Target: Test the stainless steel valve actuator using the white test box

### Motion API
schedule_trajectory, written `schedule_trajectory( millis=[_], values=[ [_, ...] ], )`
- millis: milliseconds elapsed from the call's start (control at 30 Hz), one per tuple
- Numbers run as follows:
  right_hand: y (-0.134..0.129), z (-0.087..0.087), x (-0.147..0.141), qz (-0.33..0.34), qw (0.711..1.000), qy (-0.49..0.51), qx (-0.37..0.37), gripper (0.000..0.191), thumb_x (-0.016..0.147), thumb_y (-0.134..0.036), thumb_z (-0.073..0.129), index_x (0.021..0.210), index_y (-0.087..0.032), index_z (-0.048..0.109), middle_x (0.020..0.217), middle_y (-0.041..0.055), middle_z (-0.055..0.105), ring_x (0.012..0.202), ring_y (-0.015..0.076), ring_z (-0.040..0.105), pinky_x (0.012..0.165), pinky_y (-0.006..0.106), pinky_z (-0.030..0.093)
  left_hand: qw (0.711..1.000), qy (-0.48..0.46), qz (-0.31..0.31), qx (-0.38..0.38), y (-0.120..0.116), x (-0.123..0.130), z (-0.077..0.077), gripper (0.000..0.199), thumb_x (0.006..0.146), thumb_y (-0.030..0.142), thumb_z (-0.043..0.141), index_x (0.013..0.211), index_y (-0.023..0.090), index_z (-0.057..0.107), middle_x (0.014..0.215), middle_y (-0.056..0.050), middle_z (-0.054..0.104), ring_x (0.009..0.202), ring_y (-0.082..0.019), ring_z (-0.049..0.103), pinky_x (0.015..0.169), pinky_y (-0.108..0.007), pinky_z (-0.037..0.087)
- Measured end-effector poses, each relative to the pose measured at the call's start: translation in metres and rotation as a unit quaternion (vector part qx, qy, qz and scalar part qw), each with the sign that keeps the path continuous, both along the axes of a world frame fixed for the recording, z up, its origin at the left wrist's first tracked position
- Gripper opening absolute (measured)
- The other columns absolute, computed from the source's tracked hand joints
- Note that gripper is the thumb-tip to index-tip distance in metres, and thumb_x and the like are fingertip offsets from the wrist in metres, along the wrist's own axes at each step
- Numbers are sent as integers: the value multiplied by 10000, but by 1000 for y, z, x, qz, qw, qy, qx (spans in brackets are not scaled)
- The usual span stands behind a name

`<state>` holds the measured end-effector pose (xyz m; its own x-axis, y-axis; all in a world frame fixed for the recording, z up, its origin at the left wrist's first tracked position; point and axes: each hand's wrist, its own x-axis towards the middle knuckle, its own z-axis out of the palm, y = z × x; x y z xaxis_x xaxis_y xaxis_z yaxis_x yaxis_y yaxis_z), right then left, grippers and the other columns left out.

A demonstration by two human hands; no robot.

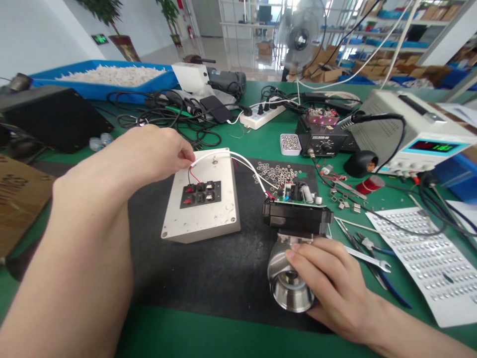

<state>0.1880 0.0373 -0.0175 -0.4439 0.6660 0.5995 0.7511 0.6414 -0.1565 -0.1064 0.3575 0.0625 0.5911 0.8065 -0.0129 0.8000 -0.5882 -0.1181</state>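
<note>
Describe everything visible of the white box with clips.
The white box lies on the black mat, scuffed, hard-looking top up. Its black panel carries two rows of three clips, red, black and pale. Red and black wires reach the far row. The left hand, pinching the white cable, is by the far edge; contact unclear.

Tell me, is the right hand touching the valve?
Touching. The head view shows the right hand holding the valve, fingertips laid over its metal body.

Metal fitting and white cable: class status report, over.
Left grip pinching white cable. Right grip holding metal fitting, circuit board above it. Wrench close to right grip.
</note>
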Motion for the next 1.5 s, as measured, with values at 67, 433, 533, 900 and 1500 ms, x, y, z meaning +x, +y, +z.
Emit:
schedule_trajectory(
  millis=[67, 433, 533, 900, 1500],
  values=[
    [2, -1, 0, -6, 1000, 16, -4, 449, 898, -27, 599, 1345, 9, 610, 1313, 191, 611, 1207, 311, 532, 1051, 448, 463, 999, 41, 34, 9, 2, 0, -1, 338, 913, 454, 600, 1082, 303, 850, 952, -43, 790, 972, -329, 727, 1080, -512, 470],
    [11, -7, 6, -76, 990, 106, -48, 760, 752, -220, 932, 1400, -87, 558, 1322, 150, 609, 1186, 305, 581, 1039, 439, 479, 991, 102, 80, 18, -9, 15, 9, 327, 913, 424, 611, 1134, 347, 840, 1003, -28, 787, 902, -318, 708, 929, -443, 525],
    [12, -6, 5, -86, 989, 109, -58, 768, 736, -227, 945, 1391, -104, 564, 1325, 135, 610, 1190, 298, 582, 1045, 431, 479, 989, 112, 92, 18, -14, 21, 13, 322, 910, 396, 623, 1144, 343, 838, 1025, -30, 792, 915, -326, 709, 908, -431, 530],
    [12, -6, 6, -89, 989, 105, -59, 748, 747, -226, 932, 1386, -117, 558, 1336, 137, 607, 1195, 304, 582, 1046, 435, 484, 987, 124, 98, 17, -16, 24, 15, 318, 927, 396, 617, 1149, 339, 837, 1063, -19, 790, 941, -321, 708, 910, -416, 526],
    [11, -6, 6, -79, 991, 98, -55, 774, 749, -232, 923, 1410, -104, 540, 1334, 152, 613, 1202, 316, 580, 1044, 455, 487, 987, 116, 112, 14, -15, 24, 13, 342, 906, 399, 620, 1169, 351, 833, 1061, -10, 784, 1010, -326, 717, 982, -440, 530]
  ],
)
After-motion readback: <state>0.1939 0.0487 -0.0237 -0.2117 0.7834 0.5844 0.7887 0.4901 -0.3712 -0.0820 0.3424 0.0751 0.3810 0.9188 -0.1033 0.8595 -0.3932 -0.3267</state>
